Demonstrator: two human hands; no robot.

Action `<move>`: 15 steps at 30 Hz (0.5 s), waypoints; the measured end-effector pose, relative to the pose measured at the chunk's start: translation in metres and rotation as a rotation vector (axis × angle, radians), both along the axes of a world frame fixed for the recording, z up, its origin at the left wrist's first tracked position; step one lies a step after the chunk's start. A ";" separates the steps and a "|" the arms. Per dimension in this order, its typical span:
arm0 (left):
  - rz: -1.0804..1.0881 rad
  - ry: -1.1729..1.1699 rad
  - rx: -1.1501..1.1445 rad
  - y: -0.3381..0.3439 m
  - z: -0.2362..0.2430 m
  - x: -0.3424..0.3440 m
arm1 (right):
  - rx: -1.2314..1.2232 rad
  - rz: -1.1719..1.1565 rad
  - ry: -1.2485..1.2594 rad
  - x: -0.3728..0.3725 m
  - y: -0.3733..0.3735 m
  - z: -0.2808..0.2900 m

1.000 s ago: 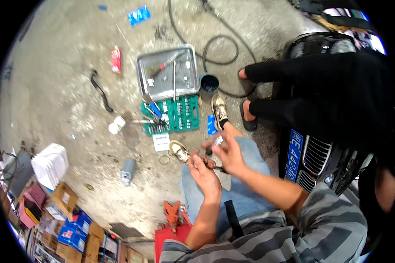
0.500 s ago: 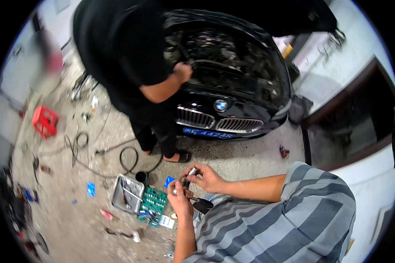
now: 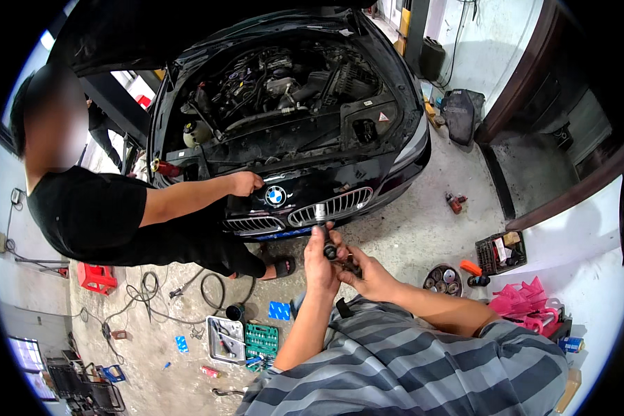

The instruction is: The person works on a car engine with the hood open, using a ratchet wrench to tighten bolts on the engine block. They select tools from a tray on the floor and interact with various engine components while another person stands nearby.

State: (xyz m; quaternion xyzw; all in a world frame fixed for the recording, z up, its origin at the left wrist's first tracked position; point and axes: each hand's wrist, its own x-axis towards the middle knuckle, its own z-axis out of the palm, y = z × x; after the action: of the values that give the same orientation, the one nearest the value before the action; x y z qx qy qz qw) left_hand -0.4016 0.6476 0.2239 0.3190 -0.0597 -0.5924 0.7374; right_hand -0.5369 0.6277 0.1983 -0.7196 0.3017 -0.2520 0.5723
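Note:
My left hand (image 3: 320, 269) is closed around a slim dark tool (image 3: 329, 247) with a silver cylindrical end pointing away from me toward the car. Pressed close beside it, my right hand (image 3: 369, 274) has its fingers curled on the near, dark end of the same piece; its exact kind is not clear. Beyond both hands stands a black car (image 3: 305, 173) with its hood raised and its engine bay (image 3: 277, 93) exposed. At the left, another person in black (image 3: 93, 215) rests a hand (image 3: 245, 184) on the car's front edge, near the round badge.
Down to the left lie a green socket set (image 3: 262, 340), a metal tray (image 3: 218, 326) of tools and a looped black cable (image 3: 145, 295). A red stool (image 3: 97, 277) stands farther left. To the right are a round parts tray (image 3: 442, 280), a black crate (image 3: 489, 258) and a red tool (image 3: 455, 202).
My view has shifted, showing more of the car and the right side. The other person no longer leans over the engine bay. The tool's silver end now points toward the car.

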 end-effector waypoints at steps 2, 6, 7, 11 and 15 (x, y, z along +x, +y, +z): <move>-0.061 -0.104 0.038 -0.032 0.006 -0.004 | -0.004 -0.095 0.053 -0.003 -0.026 0.007; -0.020 -0.110 -0.002 -0.119 -0.019 0.037 | 0.001 -0.200 0.084 0.007 -0.087 -0.007; -0.036 -0.100 0.106 -0.146 -0.027 0.061 | -0.032 -0.196 0.144 0.006 -0.105 -0.018; -0.145 -0.224 0.194 -0.293 -0.088 0.216 | 0.035 -0.253 0.230 0.031 -0.170 -0.041; -0.004 -0.238 0.470 -0.481 -0.134 0.341 | 0.035 -0.356 0.579 0.053 -0.237 -0.084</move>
State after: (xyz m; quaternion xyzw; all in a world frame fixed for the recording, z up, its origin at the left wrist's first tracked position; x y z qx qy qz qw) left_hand -0.0602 0.1664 0.0903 0.5487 -0.0073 -0.5500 0.6296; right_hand -0.4835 0.3903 0.1145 -0.6874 0.5770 -0.1279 0.4222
